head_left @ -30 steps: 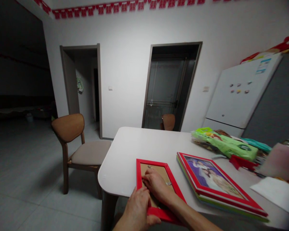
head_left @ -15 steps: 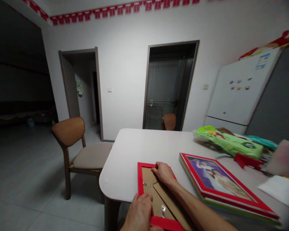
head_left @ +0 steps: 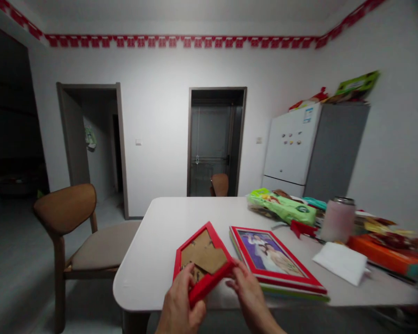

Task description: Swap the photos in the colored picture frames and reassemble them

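Back side up, a red picture frame [head_left: 208, 286] is tilted over the near part of the white table. Its brown backing board [head_left: 195, 248] and small metal clips face me. My left hand [head_left: 183, 297] grips the frame's near left edge, thumb below and fingers over the rim. At the right corner, my right hand [head_left: 244, 283] has its fingers closed around the red rim. Just right of it lies a stack of picture frames [head_left: 282, 260], the top one red-rimmed with a photo of two people in light clothes on purple.
The white table [head_left: 153, 246] also bears a green packet [head_left: 285, 208], a pink jar [head_left: 338, 220], white tissue [head_left: 341, 262] and an orange box [head_left: 379, 250] on the right. A wooden chair [head_left: 69, 213] stands left. Beyond are a fridge [head_left: 289, 148] and two doorways.
The red frame has turned and its near side is lifted. My right hand has moved from its far edge to the right corner. The view has swung right and up.
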{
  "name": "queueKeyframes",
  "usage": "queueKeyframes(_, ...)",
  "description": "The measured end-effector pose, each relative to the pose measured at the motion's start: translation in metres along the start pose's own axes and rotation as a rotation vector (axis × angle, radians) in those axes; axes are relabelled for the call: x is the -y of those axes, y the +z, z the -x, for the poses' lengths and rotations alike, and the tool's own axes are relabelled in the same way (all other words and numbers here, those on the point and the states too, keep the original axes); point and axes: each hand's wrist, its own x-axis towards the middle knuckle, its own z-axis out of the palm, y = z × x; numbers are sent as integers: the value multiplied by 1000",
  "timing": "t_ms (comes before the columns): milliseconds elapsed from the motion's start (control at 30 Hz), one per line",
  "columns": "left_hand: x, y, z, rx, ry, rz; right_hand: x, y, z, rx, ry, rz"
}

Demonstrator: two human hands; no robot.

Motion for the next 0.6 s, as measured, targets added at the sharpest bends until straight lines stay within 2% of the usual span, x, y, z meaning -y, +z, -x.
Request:
queueKeyframes(67, -18, 3, -6, -155, -62, 231, -3, 24, 19, 173, 289, -316)
queueKeyframes(100, -27, 7, -8, -199, -92, 344, -2, 36, 26, 242, 337, -450)
queueKeyframes(167, -42, 14, -14, -247, -129, 552, 9, 47, 32, 230, 285, -696)
queueKeyframes(200, -50, 17, -17, -265, -132, 645, 18, 43, 31, 202, 245, -777)
queueKeyframes(233, -56, 19, -22, -276, -131, 729, 29, 33, 27, 159, 204, -822)
queueKeyframes(300, -67, 22, -34, -269, -141, 872, 52, -3, 12, 97, 156, -770)
queueKeyframes(400, -72, 38, -55, -188, -202, 1025, 76, -75, -23, 58, 180, -437)
queueKeyframes(500, -67, 74, -71, -68, -254, 1079, 77, -136, -58, 1, 157, -79)
queueKeyframes(600, -57, 117, -79, 20, -271, 924, 60, -174, -80, -20, 163, 115)
